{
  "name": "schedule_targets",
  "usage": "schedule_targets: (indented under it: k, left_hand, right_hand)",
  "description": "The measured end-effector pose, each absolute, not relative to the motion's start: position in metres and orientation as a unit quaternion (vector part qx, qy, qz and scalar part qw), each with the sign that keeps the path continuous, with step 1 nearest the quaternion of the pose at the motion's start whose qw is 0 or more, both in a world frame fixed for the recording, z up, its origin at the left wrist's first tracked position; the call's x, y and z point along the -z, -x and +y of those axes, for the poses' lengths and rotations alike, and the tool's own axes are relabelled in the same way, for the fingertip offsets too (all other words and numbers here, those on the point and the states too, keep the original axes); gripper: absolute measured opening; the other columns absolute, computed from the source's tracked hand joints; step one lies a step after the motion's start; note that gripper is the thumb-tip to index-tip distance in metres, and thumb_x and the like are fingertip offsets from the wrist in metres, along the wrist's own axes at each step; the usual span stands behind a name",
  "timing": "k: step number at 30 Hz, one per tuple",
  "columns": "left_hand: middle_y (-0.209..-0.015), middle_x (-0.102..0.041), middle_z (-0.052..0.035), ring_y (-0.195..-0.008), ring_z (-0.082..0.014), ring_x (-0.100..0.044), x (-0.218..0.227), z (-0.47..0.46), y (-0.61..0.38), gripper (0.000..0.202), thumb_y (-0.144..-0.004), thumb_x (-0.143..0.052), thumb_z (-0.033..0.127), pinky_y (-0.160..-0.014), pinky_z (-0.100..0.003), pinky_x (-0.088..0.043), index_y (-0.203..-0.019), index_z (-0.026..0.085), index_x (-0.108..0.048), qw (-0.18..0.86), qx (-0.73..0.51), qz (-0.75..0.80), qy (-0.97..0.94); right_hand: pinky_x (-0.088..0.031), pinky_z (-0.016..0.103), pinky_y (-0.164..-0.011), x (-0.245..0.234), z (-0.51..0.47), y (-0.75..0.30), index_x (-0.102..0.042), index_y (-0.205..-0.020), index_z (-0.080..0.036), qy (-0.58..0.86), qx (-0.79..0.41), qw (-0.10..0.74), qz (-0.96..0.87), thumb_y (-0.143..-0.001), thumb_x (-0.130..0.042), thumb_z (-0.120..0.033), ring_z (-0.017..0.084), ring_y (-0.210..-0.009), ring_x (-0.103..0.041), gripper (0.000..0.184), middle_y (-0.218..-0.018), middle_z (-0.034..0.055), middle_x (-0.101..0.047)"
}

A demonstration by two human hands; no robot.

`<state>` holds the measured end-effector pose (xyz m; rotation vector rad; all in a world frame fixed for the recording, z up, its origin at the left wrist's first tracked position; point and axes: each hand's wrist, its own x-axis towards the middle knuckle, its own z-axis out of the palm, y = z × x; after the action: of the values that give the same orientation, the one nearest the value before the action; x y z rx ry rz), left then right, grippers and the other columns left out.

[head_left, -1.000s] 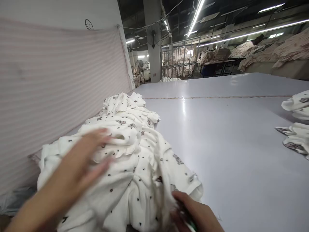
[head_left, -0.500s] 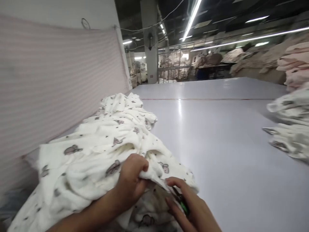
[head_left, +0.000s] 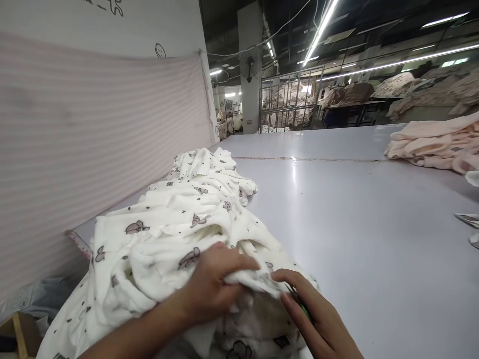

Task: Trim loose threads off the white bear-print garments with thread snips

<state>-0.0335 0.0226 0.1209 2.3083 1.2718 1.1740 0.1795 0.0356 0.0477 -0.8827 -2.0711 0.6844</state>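
Left hand [head_left: 220, 281]: gripped white printed fabric [head_left: 164, 224], heaped on pale desk [head_left: 359, 224]. Right hand [head_left: 314, 314], just beside: held small green-and-black tool [head_left: 305, 311], largely hidden.

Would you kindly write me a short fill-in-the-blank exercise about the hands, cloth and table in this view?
1. The left hand grips printed cloth whose background colour is ____.
2. The tool, mostly hidden by the right hand, shows a small patch of ____.
3. The large heap on the right side of the table is ____ in colour.
4. The striped sheet hangs on the ____ side of the picture.

Missing words: white; green; pink; left.
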Motion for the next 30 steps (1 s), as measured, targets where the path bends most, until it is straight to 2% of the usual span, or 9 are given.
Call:
schedule_targets:
  k: [5, 9, 12, 17, 20, 22, 25, 27, 30]
  left_hand:
    - [-0.077, -0.060, -0.0011, -0.067, -0.0141, -0.054, -0.164, 0.022, 0.114, 0.020, -0.076, -0.056, 0.019, -0.065, -0.026, -0.044, -0.056, 0.019, -0.060, 0.284, -0.561, 0.427, -0.650]
    - [-0.050, -0.051, -0.0016, -0.045, -0.0135, -0.045, -0.160, 0.010, 0.126, 0.034, -0.079, -0.052, 0.041, -0.045, -0.025, -0.037, -0.054, 0.017, -0.057, 0.444, -0.271, 0.405, -0.752]
    - [-0.063, -0.056, 0.0008, -0.054, -0.0138, -0.050, -0.150, 0.000, 0.089, 0.013, -0.075, -0.060, 0.032, -0.049, -0.022, -0.037, -0.076, 0.019, -0.059, 0.300, -0.119, 0.555, -0.766]
    - [-0.116, -0.058, -0.0098, -0.102, -0.0220, -0.055, -0.132, 0.010, 0.030, 0.040, -0.076, -0.064, 0.030, -0.093, -0.034, -0.040, -0.112, 0.018, -0.052, 0.150, -0.217, 0.478, -0.838]
    - [-0.078, -0.063, -0.0007, -0.074, -0.0157, -0.058, -0.116, 0.019, 0.021, 0.008, -0.072, -0.062, 0.016, -0.074, -0.025, -0.045, -0.079, 0.017, -0.059, 0.220, -0.181, 0.420, -0.862]
    - [-0.055, -0.049, 0.0049, -0.054, -0.0100, -0.049, -0.114, 0.024, 0.031, 0.012, -0.069, -0.059, 0.012, -0.052, -0.019, -0.038, -0.060, 0.016, -0.052, 0.308, -0.200, 0.452, -0.813]
    - [-0.053, -0.048, 0.0060, -0.050, -0.0085, -0.047, -0.134, 0.033, 0.070, 0.021, -0.074, -0.060, 0.023, -0.046, -0.017, -0.036, -0.059, 0.015, -0.049, 0.342, -0.383, 0.574, -0.638]
    - [-0.052, -0.048, 0.0090, -0.045, -0.0060, -0.045, -0.158, 0.038, 0.102, 0.027, -0.074, -0.064, 0.029, -0.044, -0.014, -0.035, -0.061, 0.017, -0.044, 0.278, -0.532, 0.630, -0.494]
    - [-0.045, -0.042, 0.0113, -0.040, -0.0041, -0.040, -0.182, 0.041, 0.132, 0.030, -0.076, -0.063, 0.032, -0.040, -0.011, -0.030, -0.062, 0.017, -0.041, 0.255, -0.538, 0.674, -0.437]
  right_hand:
    - [-0.046, 0.020, -0.049, -0.027, 0.044, -0.178, -0.051, -0.096, -0.029, 0.357, -0.254, 0.363, -0.822, -0.091, -0.045, -0.026, 0.011, -0.054, -0.060, 0.009, -0.069, -0.0069, -0.064]
    - [-0.039, 0.021, -0.043, -0.017, 0.043, -0.173, -0.045, -0.086, -0.026, 0.351, -0.229, 0.418, -0.806, -0.091, -0.045, -0.024, 0.011, -0.048, -0.049, 0.005, -0.059, -0.0059, -0.052]
    - [-0.039, 0.020, -0.043, -0.016, 0.042, -0.171, -0.044, -0.088, -0.026, 0.325, -0.223, 0.459, -0.796, -0.090, -0.045, -0.020, 0.011, -0.049, -0.046, 0.006, -0.062, -0.0049, -0.051]
    - [-0.044, 0.022, -0.052, -0.022, 0.035, -0.165, -0.049, -0.097, -0.027, 0.265, -0.230, 0.491, -0.797, -0.086, -0.042, -0.010, 0.012, -0.060, -0.054, 0.021, -0.078, 0.0006, -0.059]
    - [-0.048, 0.022, -0.057, -0.024, 0.031, -0.163, -0.050, -0.097, -0.029, 0.263, -0.241, 0.490, -0.795, -0.085, -0.045, -0.012, 0.012, -0.065, -0.059, 0.022, -0.081, -0.0003, -0.062]
    - [-0.051, 0.021, -0.061, -0.021, 0.032, -0.167, -0.050, -0.097, -0.029, 0.294, -0.248, 0.487, -0.784, -0.086, -0.048, -0.017, 0.013, -0.075, -0.063, 0.017, -0.090, 0.0009, -0.064]
    - [-0.052, 0.019, -0.055, -0.003, 0.042, -0.184, -0.052, -0.103, -0.027, 0.411, -0.244, 0.468, -0.744, -0.088, -0.050, -0.028, 0.016, -0.085, -0.066, 0.015, -0.105, 0.0055, -0.063]
    - [-0.052, 0.020, -0.048, 0.018, 0.049, -0.200, -0.055, -0.106, -0.026, 0.498, -0.235, 0.437, -0.712, -0.089, -0.050, -0.034, 0.015, -0.067, -0.068, 0.020, -0.105, 0.0058, -0.066]
    - [-0.055, 0.028, -0.050, 0.051, 0.053, -0.220, -0.065, -0.097, -0.025, 0.557, -0.239, 0.383, -0.697, -0.082, -0.056, -0.046, 0.017, -0.054, -0.068, 0.027, -0.093, 0.0030, -0.074]
